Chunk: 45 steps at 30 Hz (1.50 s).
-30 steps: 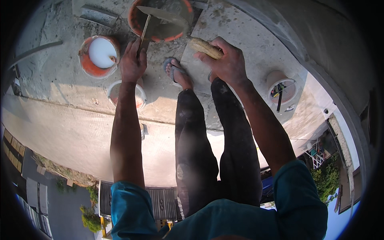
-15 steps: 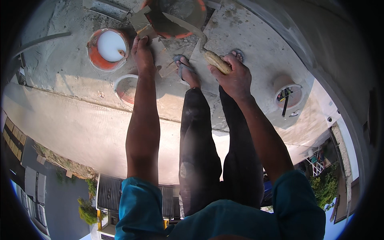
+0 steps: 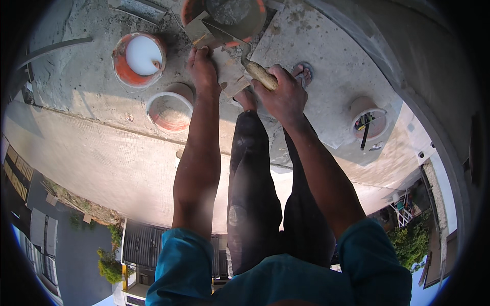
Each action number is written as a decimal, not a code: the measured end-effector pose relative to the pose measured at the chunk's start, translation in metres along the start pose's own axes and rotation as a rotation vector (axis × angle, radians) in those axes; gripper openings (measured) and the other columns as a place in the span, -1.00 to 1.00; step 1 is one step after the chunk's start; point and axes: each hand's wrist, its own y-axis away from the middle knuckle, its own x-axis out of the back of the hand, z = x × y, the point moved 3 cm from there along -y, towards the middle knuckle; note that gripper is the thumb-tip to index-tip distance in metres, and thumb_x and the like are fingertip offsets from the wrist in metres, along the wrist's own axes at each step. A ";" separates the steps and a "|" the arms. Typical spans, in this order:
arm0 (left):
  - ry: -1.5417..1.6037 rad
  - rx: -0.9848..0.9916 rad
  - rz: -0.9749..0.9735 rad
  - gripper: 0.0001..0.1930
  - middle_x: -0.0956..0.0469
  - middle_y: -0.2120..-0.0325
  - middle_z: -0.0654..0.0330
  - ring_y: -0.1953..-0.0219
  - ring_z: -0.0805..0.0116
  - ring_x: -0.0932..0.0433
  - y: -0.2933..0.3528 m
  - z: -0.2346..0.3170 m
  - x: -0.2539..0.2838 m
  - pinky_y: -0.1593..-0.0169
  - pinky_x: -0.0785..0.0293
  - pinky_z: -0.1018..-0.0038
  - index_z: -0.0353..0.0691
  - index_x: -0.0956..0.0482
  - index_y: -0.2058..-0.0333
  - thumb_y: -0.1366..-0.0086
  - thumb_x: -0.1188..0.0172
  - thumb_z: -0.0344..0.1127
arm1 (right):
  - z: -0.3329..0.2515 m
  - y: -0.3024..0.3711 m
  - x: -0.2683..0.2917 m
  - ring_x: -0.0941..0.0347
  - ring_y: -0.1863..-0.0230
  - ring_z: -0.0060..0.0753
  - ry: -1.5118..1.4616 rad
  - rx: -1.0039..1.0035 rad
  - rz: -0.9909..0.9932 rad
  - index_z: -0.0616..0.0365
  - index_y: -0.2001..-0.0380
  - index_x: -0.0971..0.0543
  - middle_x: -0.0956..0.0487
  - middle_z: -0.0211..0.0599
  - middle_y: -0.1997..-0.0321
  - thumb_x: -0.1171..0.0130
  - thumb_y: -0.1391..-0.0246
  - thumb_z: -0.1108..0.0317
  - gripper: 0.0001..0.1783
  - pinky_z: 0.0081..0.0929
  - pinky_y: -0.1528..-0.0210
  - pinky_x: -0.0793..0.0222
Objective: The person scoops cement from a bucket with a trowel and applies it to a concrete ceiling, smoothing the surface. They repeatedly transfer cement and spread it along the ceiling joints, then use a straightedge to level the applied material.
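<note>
My left hand (image 3: 203, 71) is closed on the near left edge of a flat board (image 3: 198, 33), whose middle looks smeared with grey mortar and blends with the floor. In my right hand (image 3: 282, 97) is a trowel, gripped round its pale wooden handle (image 3: 262, 76). The trowel's thin blade shows nearly edge-on and reaches left over the board; whether it touches the board I cannot tell. Just beyond both hands stands an orange bucket (image 3: 259, 23) with wet grey mortar in it. My left foot is partly hidden behind the board.
An orange bucket (image 3: 121, 64) of white liquid stands at the left. Nearer is a pale, dusty bucket (image 3: 153, 113). To the right, a bucket (image 3: 384, 122) holds tools. A curved strip (image 3: 56, 48) and a metal channel (image 3: 139, 10) lie at the far left. A wall (image 3: 408, 56) rises on the right.
My left hand has shifted right with the board, closer to the trowel. My right hand has moved left and slightly down, bringing the trowel over the board. More of the dusty bucket shows.
</note>
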 end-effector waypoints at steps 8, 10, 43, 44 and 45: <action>-0.220 -0.080 0.004 -0.76 -0.55 0.31 0.21 0.24 0.40 -0.45 -0.012 0.001 0.019 0.06 -0.33 0.46 -0.34 -0.54 0.15 -0.28 -0.02 -0.38 | -0.001 -0.016 0.011 -0.64 0.38 -0.12 0.031 0.063 0.005 0.07 0.33 -0.59 -0.65 -0.22 0.43 -0.37 0.10 0.16 -0.70 -0.25 0.34 -0.50; -0.265 -0.074 0.028 -0.77 -0.54 0.32 0.21 0.24 0.39 -0.45 -0.014 0.005 0.021 0.06 -0.32 0.45 -0.35 -0.54 0.17 -0.28 -0.02 -0.38 | 0.002 -0.020 0.009 -0.64 0.38 -0.12 0.033 0.059 -0.001 0.05 0.31 -0.60 -0.67 -0.23 0.42 -0.36 0.11 0.14 -0.69 -0.24 0.34 -0.50; 0.150 0.109 -0.099 -0.83 -0.52 0.27 0.32 0.26 0.53 -0.49 0.033 -0.007 0.043 0.17 -0.48 0.46 -0.08 -0.44 0.10 -0.34 -0.03 -0.40 | 0.029 -0.085 -0.030 -0.61 0.06 -0.12 -0.096 -0.204 -0.271 0.11 0.01 -0.57 -0.67 -0.10 0.11 -0.27 -0.07 -0.10 -0.43 -0.21 0.02 -0.48; 0.155 0.104 -0.101 -0.84 -0.52 0.28 0.35 0.29 0.58 -0.48 0.041 0.005 0.037 0.22 -0.49 0.47 -0.06 -0.42 0.11 -0.34 -0.04 -0.41 | 0.036 -0.089 -0.030 -0.60 0.04 -0.13 -0.127 -0.168 -0.272 0.11 -0.03 -0.56 -0.66 -0.11 0.07 -0.25 -0.10 -0.12 -0.41 -0.23 0.00 -0.48; 0.159 0.087 -0.106 -0.81 -0.51 0.26 0.33 0.25 0.54 -0.49 0.050 0.019 0.033 0.18 -0.50 0.44 -0.05 -0.40 0.08 -0.34 -0.04 -0.42 | 0.034 -0.088 -0.021 -0.59 0.00 -0.13 -0.159 -0.159 -0.222 0.13 -0.08 -0.53 -0.64 -0.08 0.02 -0.23 -0.12 -0.14 -0.36 -0.23 -0.01 -0.47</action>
